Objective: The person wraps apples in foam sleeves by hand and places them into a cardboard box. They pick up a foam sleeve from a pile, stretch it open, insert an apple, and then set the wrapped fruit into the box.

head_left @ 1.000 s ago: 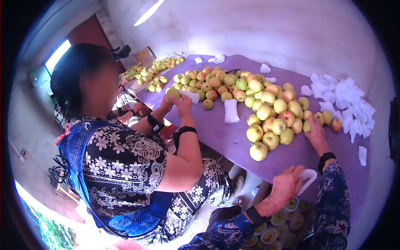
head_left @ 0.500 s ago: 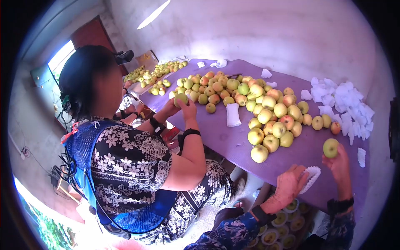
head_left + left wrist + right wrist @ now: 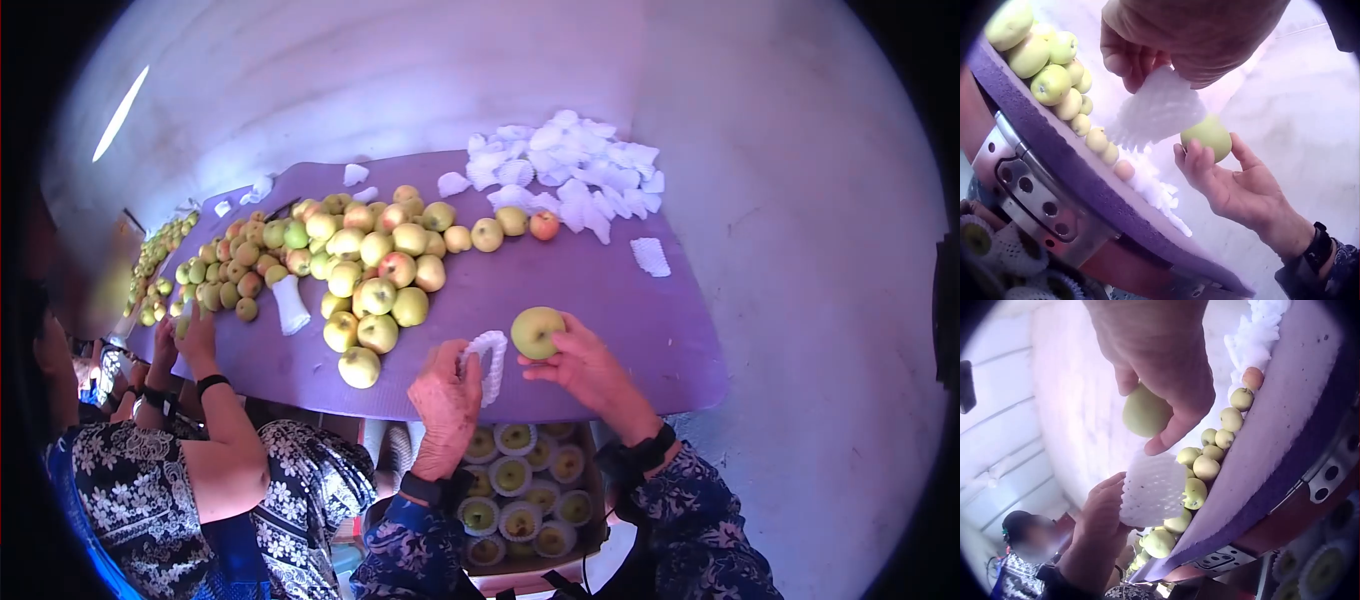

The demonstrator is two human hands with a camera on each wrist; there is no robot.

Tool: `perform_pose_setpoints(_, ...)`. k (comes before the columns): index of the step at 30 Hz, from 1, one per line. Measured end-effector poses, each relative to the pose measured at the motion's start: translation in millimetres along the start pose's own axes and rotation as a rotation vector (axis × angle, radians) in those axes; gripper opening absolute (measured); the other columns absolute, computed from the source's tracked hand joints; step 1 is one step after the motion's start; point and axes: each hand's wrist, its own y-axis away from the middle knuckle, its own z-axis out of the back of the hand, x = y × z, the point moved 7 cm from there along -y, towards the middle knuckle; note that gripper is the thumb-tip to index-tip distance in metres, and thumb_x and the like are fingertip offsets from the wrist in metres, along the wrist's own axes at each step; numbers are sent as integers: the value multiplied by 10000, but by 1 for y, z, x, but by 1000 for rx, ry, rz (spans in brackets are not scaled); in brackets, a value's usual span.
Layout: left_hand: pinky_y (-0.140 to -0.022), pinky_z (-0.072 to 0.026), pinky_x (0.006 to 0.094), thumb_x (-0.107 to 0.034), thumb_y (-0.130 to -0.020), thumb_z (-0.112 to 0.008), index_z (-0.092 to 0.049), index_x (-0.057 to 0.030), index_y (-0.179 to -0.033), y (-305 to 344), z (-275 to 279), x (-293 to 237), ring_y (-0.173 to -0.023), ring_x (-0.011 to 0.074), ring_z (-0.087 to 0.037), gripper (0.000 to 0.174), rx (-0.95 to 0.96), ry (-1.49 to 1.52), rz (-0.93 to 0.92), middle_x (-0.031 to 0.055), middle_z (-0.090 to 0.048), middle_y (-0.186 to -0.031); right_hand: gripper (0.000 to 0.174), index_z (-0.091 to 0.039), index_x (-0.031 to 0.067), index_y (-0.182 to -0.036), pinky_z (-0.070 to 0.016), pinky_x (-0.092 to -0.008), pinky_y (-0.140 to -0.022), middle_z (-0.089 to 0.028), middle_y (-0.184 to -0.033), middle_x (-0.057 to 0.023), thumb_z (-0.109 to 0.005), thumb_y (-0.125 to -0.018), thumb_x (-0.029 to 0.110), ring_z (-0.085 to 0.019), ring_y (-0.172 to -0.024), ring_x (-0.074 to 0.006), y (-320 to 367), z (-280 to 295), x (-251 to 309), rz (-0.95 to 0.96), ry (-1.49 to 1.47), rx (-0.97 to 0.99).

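My left hand [image 3: 446,395] pinches a white foam fruit net [image 3: 492,365], its mouth spread open toward the right. Just beside it, my right hand [image 3: 590,378] grips a yellow-green apple [image 3: 538,332] between thumb and fingers. Both hands are over the near edge of the purple-covered table [image 3: 640,340]. From the left wrist, the net [image 3: 1160,106] overlaps the edge of the apple [image 3: 1210,139]. In the right wrist view the apple [image 3: 1146,412] is right above the net's mouth [image 3: 1155,487].
A heap of apples [image 3: 377,295] covers the table's left and middle. White foam nets [image 3: 560,165] are piled at the back, with single ones [image 3: 290,305] lying apart. Below the near edge stands a box of netted apples [image 3: 520,520]. Another person [image 3: 130,480] works at the left.
My right hand has taken an apple from the heap's right end and brought it beside the net in my left hand. The head view has turned right.
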Motion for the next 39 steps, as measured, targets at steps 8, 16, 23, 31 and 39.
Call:
perform_pose_setpoints(8, -565, -477, 396, -116, -786, -664, -626, -84, -902, -1, -9, -8, -636, 275, -610, 126, -13, -5, -38, 81, -570, -745, 509, -377, 36, -1364, -531, -434, -884, -540, -1244, -140, -587, -931, 201, -614, -1054, -281, -2, 13, -5, 47, 42, -52)
perform_pose_setpoints(16, -550, -454, 424, -152, -779, -667, -540, -83, -869, -4, -12, -3, -619, 309, -604, 170, 44, -22, 53, 98, -570, -680, 546, -435, 7, -1356, -485, -320, -948, -563, -1233, -98, -651, -856, 53, -578, -1107, -182, 4, -8, 33, 138, 159, -43)
perform_pose_setpoints(23, -535, -458, 411, -202, -819, -635, -535, -100, -871, -3, -24, 7, -599, 290, -624, 152, 93, 65, 38, 79, -588, -627, 570, -474, -20, -1322, -443, -318, -996, -572, -1228, -87, -674, -788, -17, -551, -1143, -170, 22, -78, 17, -11, 224, 198)
perform_pose_setpoints(31, -510, -403, 259, -115, -805, -707, -584, -72, -850, -5, -28, 13, -557, 75, -466, 138, 81, 393, 144, 1, -530, -602, 583, -588, 48, -1232, -380, -382, -1045, -491, -1332, -157, -800, -706, 180, -469, -1259, -242, 12, -44, 26, 208, 930, 3)
perform_pose_setpoints(39, -525, -408, 228, -124, -885, -655, -615, -44, -893, -1, -36, 20, -575, 48, -460, 90, 147, 618, 163, -24, -538, -618, 555, -598, 22, -1225, -377, -375, -1049, -441, -1397, -168, -777, -727, 190, -460, -1266, -254, 4, -27, 13, 82, 655, 78)
